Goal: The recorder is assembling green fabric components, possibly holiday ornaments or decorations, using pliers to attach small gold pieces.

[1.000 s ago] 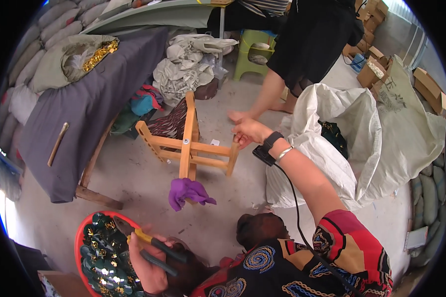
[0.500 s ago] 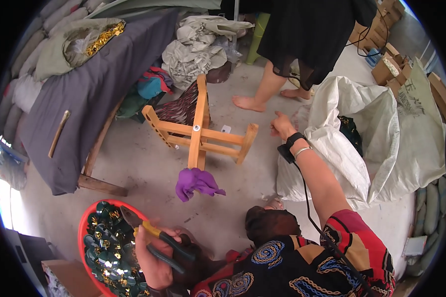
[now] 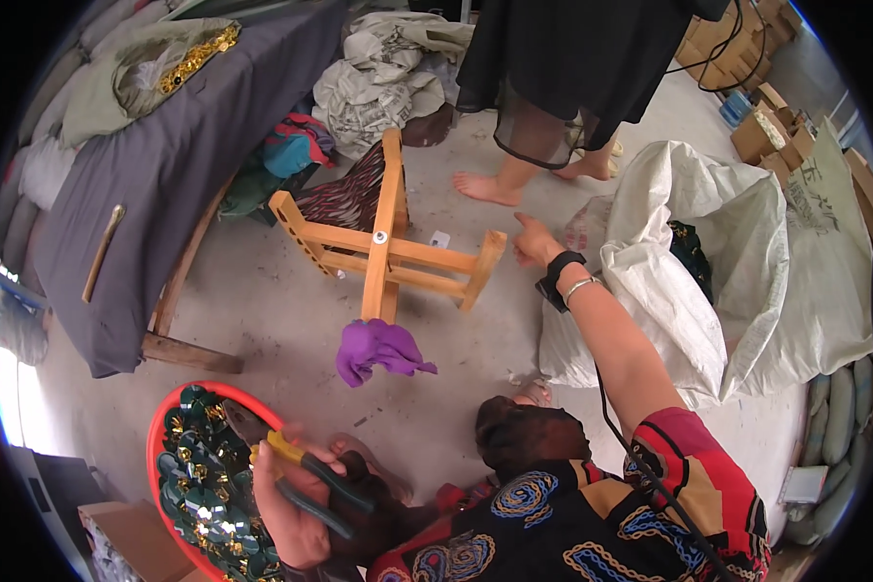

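Left hand (image 3: 291, 519) wrapped round the pliers (image 3: 296, 451), their head angled up and left over the near side of the red tub (image 3: 152, 456); fingers partly blurred, so firmness of grip unclear. Tub full of dark green and gold pieces (image 3: 204, 485). Right hand (image 3: 533, 242) reached well forward, index finger stretched out, nothing visible in it, just beside the white sack (image 3: 650, 291) and apart from the wooden frame (image 3: 383, 242). Main worry, the pliers: handles look spread and lightly cradled, so a loosened palm could drop them into the tub, where they might dent the shiny pieces or sink among them. Second, the cable (image 3: 611, 434) off the right wrist, lying along the arm; a quick pull back could snag it on the sleeve or the sack's loose lip. Third, footing: a co-worker's bare foot (image 3: 490, 187) on the floor between frame and sack, near the extended hand. A careless step could knock a frame leg or meet the hand. Purple cloth (image 3: 378, 351) draped over the frame's near end, probably easily dislodged by a bump. Stick (image 3: 104, 252) on the grey cloth (image 3: 184, 155) might roll off if that cloth were tugged.
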Tool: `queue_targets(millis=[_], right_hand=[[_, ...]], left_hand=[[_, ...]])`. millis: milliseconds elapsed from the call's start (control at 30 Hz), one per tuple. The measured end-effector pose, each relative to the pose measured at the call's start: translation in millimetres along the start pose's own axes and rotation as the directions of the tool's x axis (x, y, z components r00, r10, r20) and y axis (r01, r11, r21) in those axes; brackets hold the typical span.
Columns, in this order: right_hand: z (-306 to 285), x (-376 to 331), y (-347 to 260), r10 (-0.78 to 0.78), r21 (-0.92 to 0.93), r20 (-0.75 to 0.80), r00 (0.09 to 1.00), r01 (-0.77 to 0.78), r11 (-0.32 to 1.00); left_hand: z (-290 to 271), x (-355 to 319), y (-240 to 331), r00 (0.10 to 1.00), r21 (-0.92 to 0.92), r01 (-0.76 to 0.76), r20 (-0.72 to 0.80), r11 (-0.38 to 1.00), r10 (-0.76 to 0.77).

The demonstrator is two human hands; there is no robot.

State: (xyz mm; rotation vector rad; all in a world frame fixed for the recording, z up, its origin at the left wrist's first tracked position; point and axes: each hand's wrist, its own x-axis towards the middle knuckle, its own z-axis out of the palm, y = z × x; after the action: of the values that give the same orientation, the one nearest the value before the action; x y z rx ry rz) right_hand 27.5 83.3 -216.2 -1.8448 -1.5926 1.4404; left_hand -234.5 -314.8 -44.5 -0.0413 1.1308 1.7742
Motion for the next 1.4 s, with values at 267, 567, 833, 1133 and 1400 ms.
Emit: queue_targets(millis=[267,567,833,1133,1400], right_hand=[[11.1,21.9,-13.5,-0.021,-0.261,-0.001,1.000,0.020,0.965],[22.9,22.1,-25.6,-0.056,-0.413,-0.044,0.997,0.033,0.910],[3.8,67.2,21.1,-0.342,-0.654,-0.013,0.939,0.251,0.713],[16.4,46.9,-3.8,-0.200,-0.553,-0.018,0.980,0.157,0.818],[27.1,74.9,37.3,-0.347,-0.640,0.040,0.937,0.291,0.711]], left_hand=[[-4.3,0.3,1.4,1.000,-0.024,-0.005,0.017,1.000,0.006],[-14.5,6.0,-0.7,0.999,0.028,-0.026,-0.019,0.999,0.027],[-4.9,3.9,-2.3,0.999,0.016,-0.018,-0.042,1.000,0.018],[-8.3,2.0,-1.9,0.999,0.035,-0.032,-0.003,0.999,0.032],[-9.6,4.2,-1.7,0.999,0.052,-0.043,-0.030,0.998,0.045]])
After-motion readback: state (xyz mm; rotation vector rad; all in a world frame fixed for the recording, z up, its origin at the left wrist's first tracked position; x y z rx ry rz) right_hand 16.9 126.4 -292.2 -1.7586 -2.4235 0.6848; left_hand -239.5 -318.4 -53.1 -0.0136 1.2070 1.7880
